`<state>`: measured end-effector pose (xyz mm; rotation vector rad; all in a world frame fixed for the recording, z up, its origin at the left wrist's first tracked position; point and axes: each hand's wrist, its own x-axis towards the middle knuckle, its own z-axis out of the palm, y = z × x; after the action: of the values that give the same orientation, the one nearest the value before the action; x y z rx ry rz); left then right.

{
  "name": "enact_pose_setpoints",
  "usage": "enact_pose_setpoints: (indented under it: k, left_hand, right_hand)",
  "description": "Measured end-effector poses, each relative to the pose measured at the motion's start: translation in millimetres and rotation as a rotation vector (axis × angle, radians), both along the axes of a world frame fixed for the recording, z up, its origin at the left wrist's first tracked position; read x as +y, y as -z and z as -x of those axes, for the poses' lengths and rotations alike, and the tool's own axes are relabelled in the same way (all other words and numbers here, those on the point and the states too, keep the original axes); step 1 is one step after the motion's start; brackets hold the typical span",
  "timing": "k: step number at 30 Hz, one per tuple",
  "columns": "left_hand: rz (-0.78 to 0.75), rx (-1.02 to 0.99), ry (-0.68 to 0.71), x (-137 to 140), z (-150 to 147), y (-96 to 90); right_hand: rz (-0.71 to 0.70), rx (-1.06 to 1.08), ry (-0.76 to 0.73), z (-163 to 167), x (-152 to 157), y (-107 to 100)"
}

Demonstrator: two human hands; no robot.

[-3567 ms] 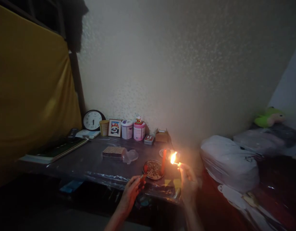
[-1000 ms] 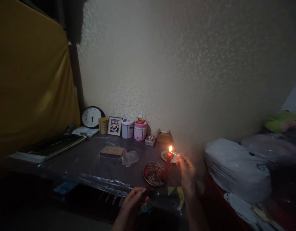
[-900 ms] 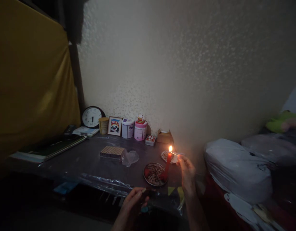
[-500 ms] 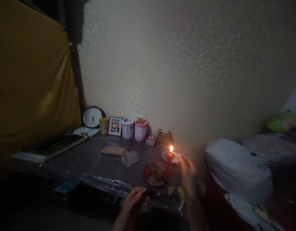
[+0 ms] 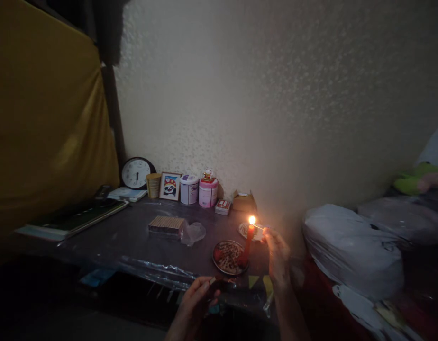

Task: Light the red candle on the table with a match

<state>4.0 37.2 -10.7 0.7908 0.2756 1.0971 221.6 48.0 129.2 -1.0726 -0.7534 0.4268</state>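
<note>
My right hand pinches a thin match by its end. The match's other end reaches the top of a red candle, where a bright flame glows. Upright, the candle stands at the right side of a round metal plate, whose surface is covered with dark specks. Lower down, in front of the plate, my left hand is closed around a small matchbox; most of the box is in shadow or behind the fingers.
A bundle of matchboxes lies beside crumpled clear plastic. A second plate sits behind the candle. Along the wall stand a clock, a framed panda picture, tins and a cardboard box. White bags fill the right.
The flame at the candle top has become rounder and brighter, and the match tip sits slightly lower and further left. Both hands stay nearly still.
</note>
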Motion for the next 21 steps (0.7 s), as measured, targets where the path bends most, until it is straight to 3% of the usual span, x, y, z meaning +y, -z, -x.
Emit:
enact_pose_setpoints:
  k: [8, 13, 15, 18, 21]
  left_hand:
    - [0.013, 0.022, -0.006, -0.4, 1.4, -4.3]
    - [-0.009, 0.009, -0.017, -6.1, 4.0, -12.0]
    - [-0.007, 0.021, -0.019, -8.2, 4.1, -16.3]
    - [0.031, 0.058, -0.035, -10.0, 2.7, -23.1]
    - [0.092, 0.082, -0.063, -9.2, 0.3, -24.9]
  right_hand:
    - [-0.019, 0.187, -0.079, -7.8, -4.1, -2.7]
    - [-0.084, 0.363, -0.173, -13.8, -40.1, -42.9]
    - [-0.208, 0.396, -0.27, -22.4, -61.3, -60.9]
    - [-0.32, 0.308, -0.248, -46.1, -79.9, -69.7]
    - [-0.077, 0.053, -0.055, -73.9, -82.5, -60.2]
